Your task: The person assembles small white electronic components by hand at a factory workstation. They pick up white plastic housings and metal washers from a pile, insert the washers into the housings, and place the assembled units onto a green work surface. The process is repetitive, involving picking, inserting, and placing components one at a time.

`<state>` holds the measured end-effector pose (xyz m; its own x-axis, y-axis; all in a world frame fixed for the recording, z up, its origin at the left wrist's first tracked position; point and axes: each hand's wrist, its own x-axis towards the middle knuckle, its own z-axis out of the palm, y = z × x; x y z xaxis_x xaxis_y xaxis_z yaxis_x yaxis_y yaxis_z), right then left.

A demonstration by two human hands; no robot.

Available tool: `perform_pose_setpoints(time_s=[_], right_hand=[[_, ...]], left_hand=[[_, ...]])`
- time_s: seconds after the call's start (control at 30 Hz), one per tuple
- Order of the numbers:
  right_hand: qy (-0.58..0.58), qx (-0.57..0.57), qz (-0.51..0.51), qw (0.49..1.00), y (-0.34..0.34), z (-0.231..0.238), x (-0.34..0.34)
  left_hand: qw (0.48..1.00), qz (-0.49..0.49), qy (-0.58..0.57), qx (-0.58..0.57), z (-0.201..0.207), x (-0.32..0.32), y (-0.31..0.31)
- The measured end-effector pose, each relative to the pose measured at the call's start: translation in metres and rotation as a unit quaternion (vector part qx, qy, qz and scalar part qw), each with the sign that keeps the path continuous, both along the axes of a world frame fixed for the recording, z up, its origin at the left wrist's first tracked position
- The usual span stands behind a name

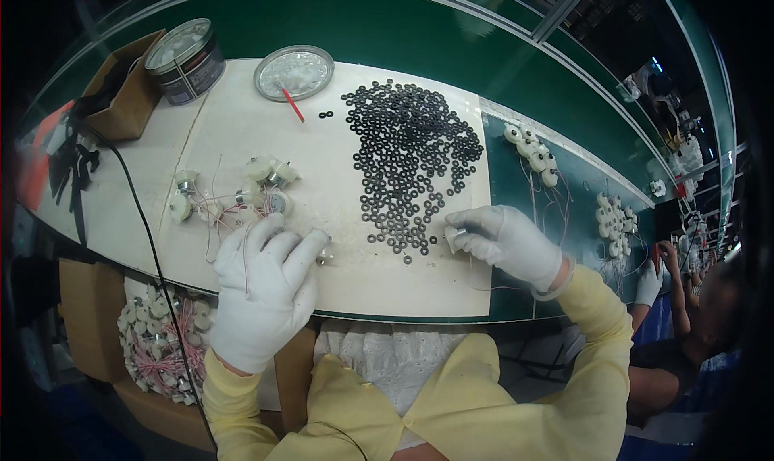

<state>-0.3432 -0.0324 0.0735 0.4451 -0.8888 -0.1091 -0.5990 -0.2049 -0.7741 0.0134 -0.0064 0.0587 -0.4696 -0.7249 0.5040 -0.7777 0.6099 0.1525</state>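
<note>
My left hand (266,287), in a white glove, is closed palm-down at the table's near edge. A silver motor part (324,257) shows beside its thumb; the fingers cover the rest. Just beyond its fingertips lies a cluster of small motors (262,175) with cream plastic heads and thin pink wires. My right hand (512,239), gloved too, pinches a small silver-and-white motor (456,237) between thumb and fingers. A wire trails below that hand. Close to the left of it spreads a large heap of black rubber rings (407,150).
A round lid (293,72) with clear grease and a red stick (293,106) sits at the back, left of which stand a metal can (185,62) and a cardboard box (125,90). More motors (532,150) lie right. A carton of motors (161,340) stands lower left. A person (677,340) works at right.
</note>
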Motion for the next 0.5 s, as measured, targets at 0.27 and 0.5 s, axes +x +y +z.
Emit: perform_pose_setpoints(time_s=[0.27,0.5], right_hand=[[0.213,-0.342,0.132,0.906,0.000,0.014,0.032],[0.313,-0.310,0.168,0.882,0.003,0.019,0.033]], left_hand=[[1.000,-0.011,-0.009,0.022,-0.004,-0.010,-0.005],[1.000,-0.026,-0.003,-0.010,-0.011,-0.024,-0.011]])
